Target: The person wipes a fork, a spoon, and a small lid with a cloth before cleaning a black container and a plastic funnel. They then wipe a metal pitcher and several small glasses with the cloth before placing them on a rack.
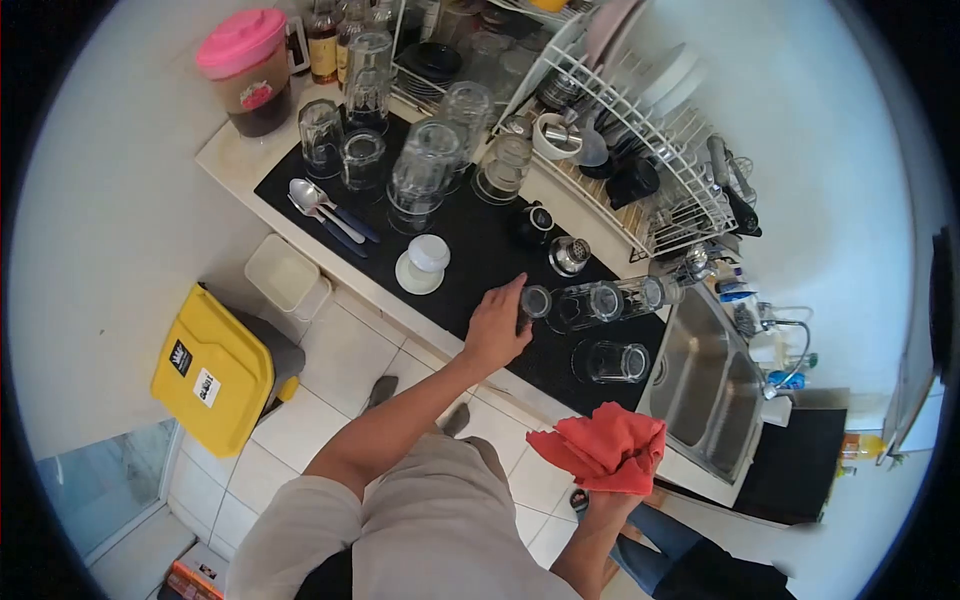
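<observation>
My left hand (497,325) is at a small upturned glass (536,301) on the black mat (470,240), its fingers closed against the glass's left side. In my right hand (607,503) is a crumpled red cloth (608,445), held up in front of the counter. Right of the small glass, clear glasses (604,300) stand in a row, and another glass (612,361) is nearer the front edge. A black cup (535,222) and a metal shaker top (569,255) are behind my left hand. White cups (424,262) are to its left.
Stacked glasses (425,165) and spoons (325,208) occupy the mat's left part. Behind is a white dish rack (640,110); a steel sink (700,370) is at right. A yellow-lidded bin (215,370) stands on the floor. Another person's legs (655,545) show at lower right.
</observation>
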`<state>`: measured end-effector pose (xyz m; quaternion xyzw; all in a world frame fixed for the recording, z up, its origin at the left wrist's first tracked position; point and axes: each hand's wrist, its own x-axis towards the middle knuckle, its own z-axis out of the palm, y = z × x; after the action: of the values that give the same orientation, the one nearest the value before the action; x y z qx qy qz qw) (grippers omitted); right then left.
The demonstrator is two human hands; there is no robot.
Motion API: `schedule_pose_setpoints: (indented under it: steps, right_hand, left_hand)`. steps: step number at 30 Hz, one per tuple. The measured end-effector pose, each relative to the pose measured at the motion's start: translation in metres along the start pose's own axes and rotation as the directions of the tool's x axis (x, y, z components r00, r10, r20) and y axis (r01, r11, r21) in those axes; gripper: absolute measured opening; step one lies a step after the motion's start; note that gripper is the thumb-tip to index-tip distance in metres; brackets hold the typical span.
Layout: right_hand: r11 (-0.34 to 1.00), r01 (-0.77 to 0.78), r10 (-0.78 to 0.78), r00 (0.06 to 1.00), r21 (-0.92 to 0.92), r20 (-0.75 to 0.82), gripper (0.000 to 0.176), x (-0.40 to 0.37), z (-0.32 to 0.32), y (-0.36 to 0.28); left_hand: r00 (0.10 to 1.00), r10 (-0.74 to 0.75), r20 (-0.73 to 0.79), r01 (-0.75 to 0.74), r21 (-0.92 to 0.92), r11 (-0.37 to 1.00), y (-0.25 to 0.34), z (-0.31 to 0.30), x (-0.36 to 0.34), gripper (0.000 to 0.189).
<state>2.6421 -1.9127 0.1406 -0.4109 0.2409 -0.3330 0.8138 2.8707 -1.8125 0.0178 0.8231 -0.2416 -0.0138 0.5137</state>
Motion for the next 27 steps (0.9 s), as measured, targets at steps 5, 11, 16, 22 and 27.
schedule_pose_setpoints:
  steps: [5,11,16,22,27]
  right_hand:
    - [0.990,-0.048,0.050,0.999,0.131,-0.009,0.050,0.031,-0.052,-0.031]
    - [0.981,-0.092,0.108,0.990,0.171,-0.089,0.052,0.054,-0.116,-0.048]
    - [0.980,-0.047,0.037,0.998,-0.195,-0.055,0.054,0.071,-0.134,-0.073]
    - [0.969,-0.131,0.113,0.989,0.210,0.095,0.056,0.088,-0.152,-0.100]
    - [0.988,-0.054,0.026,0.982,0.143,0.187,0.055,0.086,-0.158,-0.115]
  left_hand:
    - [0.987,-0.003,-0.162,0.016,0.079,0.997,0.002,0.015,0.007,0.061]
    - [0.909,-0.177,-0.377,0.251,0.157,0.955,-0.011,-0.002,0.071,0.064]
    - [0.813,-0.199,-0.548,0.395,0.266,0.880,-0.037,0.009,0.097,0.072]
    - [0.737,-0.102,-0.668,0.332,0.226,0.916,-0.044,0.031,0.084,0.080]
    - [0.788,-0.051,-0.613,0.142,0.101,0.985,0.015,0.077,0.019,0.064]
